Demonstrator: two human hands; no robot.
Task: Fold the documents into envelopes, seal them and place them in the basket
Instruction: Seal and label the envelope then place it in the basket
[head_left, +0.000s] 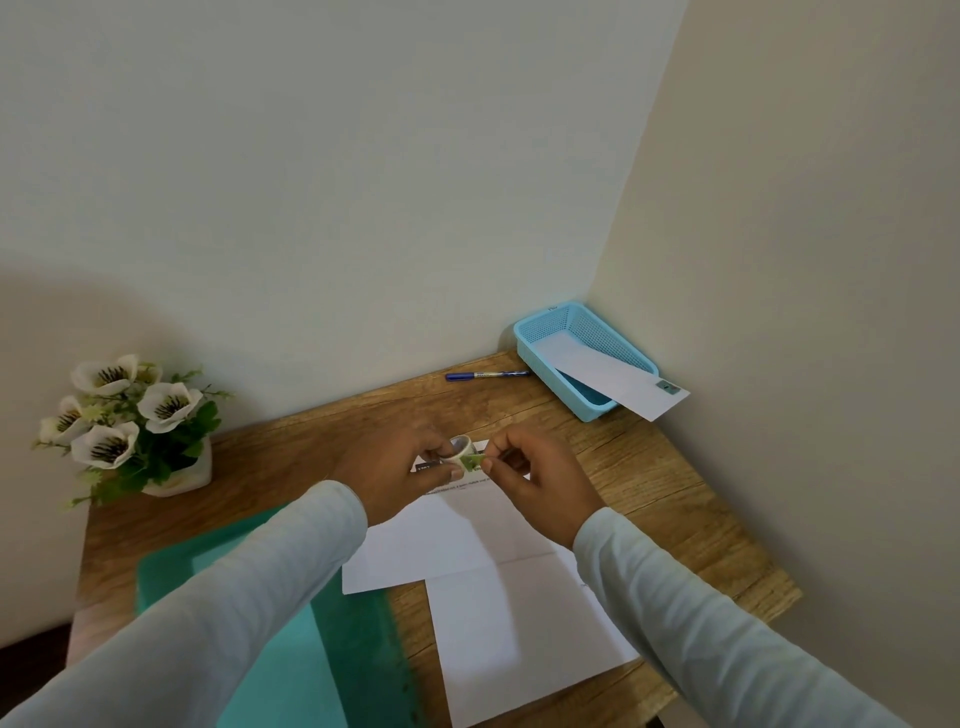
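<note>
— Tape status? The left hand pinches the small green-patterned tape roll; the right hand pinches its free end, above the white envelope mid-bench.

— Risk: a hasty pull could tear the strip crooked.

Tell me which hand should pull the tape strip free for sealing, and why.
Right, probably. The right hand already pinches the loose green end of the tape roll, while the left hand grips the roll itself, steadying it above the folded paper.
</note>
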